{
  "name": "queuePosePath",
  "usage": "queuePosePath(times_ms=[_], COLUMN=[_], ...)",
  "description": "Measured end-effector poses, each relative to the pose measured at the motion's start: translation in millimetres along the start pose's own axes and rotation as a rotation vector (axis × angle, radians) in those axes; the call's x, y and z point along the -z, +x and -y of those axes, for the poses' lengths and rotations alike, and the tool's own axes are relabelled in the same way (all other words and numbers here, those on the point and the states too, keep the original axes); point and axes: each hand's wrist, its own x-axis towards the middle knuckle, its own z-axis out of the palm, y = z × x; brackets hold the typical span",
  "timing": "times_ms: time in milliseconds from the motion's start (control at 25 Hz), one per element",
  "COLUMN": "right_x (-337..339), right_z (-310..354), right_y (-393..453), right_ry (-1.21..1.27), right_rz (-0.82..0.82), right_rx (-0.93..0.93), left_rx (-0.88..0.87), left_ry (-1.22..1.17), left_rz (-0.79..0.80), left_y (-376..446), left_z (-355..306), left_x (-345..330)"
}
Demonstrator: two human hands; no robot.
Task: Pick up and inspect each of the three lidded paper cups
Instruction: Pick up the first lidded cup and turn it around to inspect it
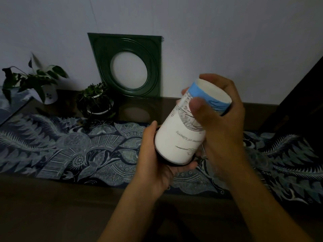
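A white paper cup (176, 142) with a blue band and grey print is held upside down and tilted above the table, its base pointing up and to the right. Its dark lid faces down into my left hand (153, 159), whose palm and curled fingers cup the lid end. My right hand (222, 123) grips the cup's upper part, thumb across the printed side and fingers round the base. No other lidded cup shows in the head view.
A blue patterned cloth (78, 151) runs across the dark table. Two potted plants (97, 100) (35, 82) stand at the back left. A green square frame with a round opening (129, 67) leans on the wall. Dark furniture (304, 102) stands at the right.
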Motion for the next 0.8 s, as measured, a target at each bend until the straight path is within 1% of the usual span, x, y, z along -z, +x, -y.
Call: queuePosePath(times_ms=[80,120,160,200,240,320,360,400,440,480,520,600,640,680,720,760,800], right_x=[7,8,8,7,5,-4,-9,-13,-13,-12,-8,0,2,4,4,2,-1], right_z=[10,15,18,20,19,15,15,15,14,14,14,18,21,23,23,23,21], right_y=[8,11,14,15,14,8,3,1,1,2,5,10,12,13,14,14,12], right_ry=[0.095,0.123,0.115,0.073,-0.001,-0.149,-0.17,-0.152,-0.119,-0.078,-0.043,0.007,0.02,0.018,0.006,-0.01,-0.023], right_rz=[0.291,0.391,0.42,0.378,0.289,0.05,-0.031,-0.071,-0.07,-0.027,0.048,0.249,0.338,0.398,0.408,0.367,0.287], right_rx=[-0.009,-0.007,-0.002,0.012,0.044,0.118,0.136,0.138,0.131,0.109,0.082,0.036,0.015,0.005,0.008,0.023,0.039], left_rx=[0.192,0.237,0.246,0.221,0.15,-0.079,-0.173,-0.227,-0.239,-0.208,-0.14,0.068,0.143,0.178,0.177,0.144,0.073], left_ry=[0.016,0.01,-0.009,-0.037,-0.058,-0.053,-0.049,-0.048,-0.052,-0.049,-0.043,-0.025,-0.018,-0.028,-0.046,-0.067,-0.087], left_rz=[0.144,0.202,0.23,0.235,0.21,0.082,0.017,-0.026,-0.039,-0.04,-0.021,0.105,0.174,0.225,0.246,0.249,0.22], left_y=[-6,-8,-9,-8,-6,-2,-1,0,0,-2,-3,-7,-9,-10,-10,-10,-9], left_z=[-9,-11,-11,-10,-7,2,4,6,6,5,2,-5,-9,-9,-7,-4,-1], left_x=[-1,-1,-2,-4,-5,-7,-9,-9,-8,-7,-6,-5,-4,-3,-2,-2,-2])
